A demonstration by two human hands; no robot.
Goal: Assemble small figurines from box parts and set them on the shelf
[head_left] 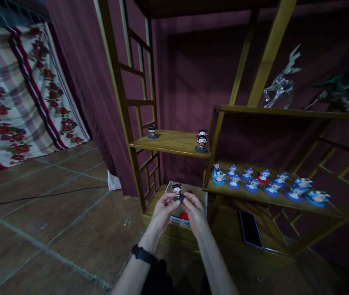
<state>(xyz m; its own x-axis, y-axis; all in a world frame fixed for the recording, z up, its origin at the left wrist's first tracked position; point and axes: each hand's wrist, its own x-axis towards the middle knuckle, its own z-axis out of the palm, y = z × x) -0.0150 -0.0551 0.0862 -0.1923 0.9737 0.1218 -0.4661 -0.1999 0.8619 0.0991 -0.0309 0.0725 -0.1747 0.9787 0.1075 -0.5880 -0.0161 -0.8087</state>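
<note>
Between my two hands is a small figurine [177, 191] with black hair buns, standing upright on a dark round base. My left hand [163, 208] pinches the base from the left. From the right, the fingers and thumb of my right hand [194, 208] close on the same base. Below and behind them sits an open box [205, 200] with something red [184, 215] inside. On the wooden shelf [174, 141] above, one similar figurine [152, 131] stands at the left end. Two more, one a front figurine [201, 143], stand one behind the other at the right end.
On the lower right shelf [287, 200] stand several blue and white figurines [252, 185]. A phone [251, 228] lies on the bottom board. Higher up are a clear deer ornament [280, 86] and a dark green sculpture [340, 88]. A cable [45, 193] crosses the tiled floor.
</note>
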